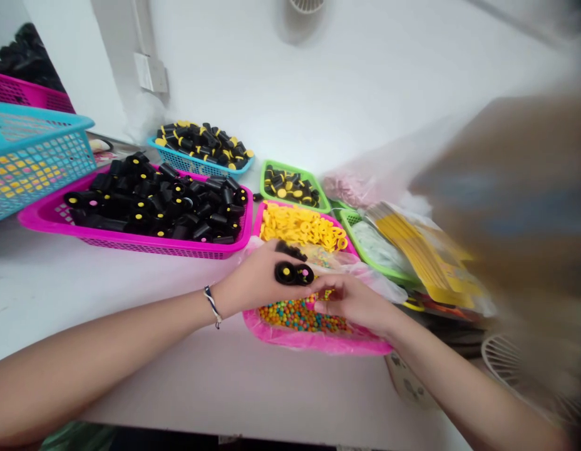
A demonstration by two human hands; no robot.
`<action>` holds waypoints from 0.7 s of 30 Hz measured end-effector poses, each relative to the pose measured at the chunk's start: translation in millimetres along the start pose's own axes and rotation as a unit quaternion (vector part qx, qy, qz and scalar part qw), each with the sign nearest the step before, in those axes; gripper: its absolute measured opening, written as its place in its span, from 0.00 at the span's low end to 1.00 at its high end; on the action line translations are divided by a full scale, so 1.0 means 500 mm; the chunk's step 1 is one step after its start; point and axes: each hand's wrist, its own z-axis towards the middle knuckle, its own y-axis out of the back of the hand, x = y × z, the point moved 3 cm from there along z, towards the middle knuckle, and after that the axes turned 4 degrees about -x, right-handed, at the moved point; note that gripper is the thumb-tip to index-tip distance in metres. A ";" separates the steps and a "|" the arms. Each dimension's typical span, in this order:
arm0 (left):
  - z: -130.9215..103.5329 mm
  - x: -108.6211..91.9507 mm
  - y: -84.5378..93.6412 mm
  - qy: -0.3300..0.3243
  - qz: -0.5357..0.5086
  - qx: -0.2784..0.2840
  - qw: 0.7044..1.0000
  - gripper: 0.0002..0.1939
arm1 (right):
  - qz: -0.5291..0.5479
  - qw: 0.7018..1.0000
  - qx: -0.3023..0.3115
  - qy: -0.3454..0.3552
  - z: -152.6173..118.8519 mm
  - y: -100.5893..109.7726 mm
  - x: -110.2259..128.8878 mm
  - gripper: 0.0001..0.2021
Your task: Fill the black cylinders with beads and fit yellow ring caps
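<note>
My left hand (257,279) is closed around several small black plastic cylinders (294,273). Two of their round ends face me, one with a yellow centre and one with a pink centre. Close against them, my right hand (354,300) has its thumb and fingers curled. A small pink bit shows by its fingertips, but I cannot make out what it is. Both hands are over a pink basket (276,341) lined with clear plastic, which holds many small coloured beads (295,315).
A magenta basket (51,219) of black cylinders stands left; a blue basket (178,160) and green basket (295,166) hold black-and-yellow pieces. Yellow ring-shaped pieces (300,227) lie behind the beads. Yellow cards (412,250) lie right. A blurred brown shape (520,188) fills the far right.
</note>
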 end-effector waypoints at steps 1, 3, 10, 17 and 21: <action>0.000 0.001 0.000 0.008 -0.001 0.001 1.000 0.19 | 0.018 1.000 -0.011 -0.010 -0.007 0.010 0.002 0.14; -0.001 0.002 0.001 0.021 -0.002 0.002 1.000 0.20 | 0.058 0.997 -0.041 -0.022 -0.018 0.032 0.011 0.13; 0.001 -0.003 0.002 -0.003 0.014 0.002 1.000 0.16 | 0.124 0.985 -0.108 0.057 -0.016 0.056 0.107 0.09; 0.003 0.002 -0.002 -0.004 0.014 0.001 1.000 0.12 | -0.121 0.949 -0.201 0.212 0.004 0.026 0.158 0.13; 0.002 0.008 -0.005 -0.005 0.009 -0.002 1.000 0.14 | -0.214 0.901 -0.241 0.290 -0.002 0.022 0.171 0.17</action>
